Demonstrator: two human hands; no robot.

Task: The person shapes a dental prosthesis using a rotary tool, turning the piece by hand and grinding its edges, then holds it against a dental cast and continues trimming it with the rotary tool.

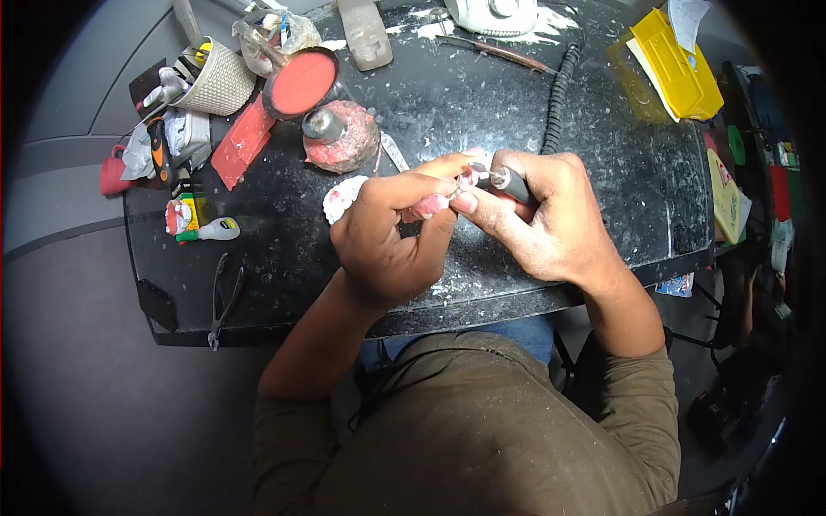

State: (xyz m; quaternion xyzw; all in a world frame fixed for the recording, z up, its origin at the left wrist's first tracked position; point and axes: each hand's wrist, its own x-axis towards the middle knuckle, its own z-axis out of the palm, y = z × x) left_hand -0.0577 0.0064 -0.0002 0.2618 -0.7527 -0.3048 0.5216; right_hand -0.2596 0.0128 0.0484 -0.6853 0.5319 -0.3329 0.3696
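Note:
My left hand (pixel 391 232) is closed on a small pink piece (pixel 428 206) that looks like a denture base. Wrapped in my right hand (pixel 551 219) is a dark rotary handpiece (pixel 511 183), its metal tip pointing left at the piece. The thumbs nearly meet around the work, and fingers hide part of it. Just left of my left hand lies a white plaster-like piece (pixel 342 198) with pink marks. Beyond it stands a pink-smeared round burner (pixel 341 136) with a grey top.
On the black table (pixel 292 284) are a pan of pink material (pixel 301 83), pink sheets (pixel 243 142), a woven basket (pixel 217 79), pliers (pixel 224 301), a small bottle (pixel 220 229), a coiled cord (pixel 561 99), a yellow tray (pixel 680 69) and a white machine (pixel 495 15).

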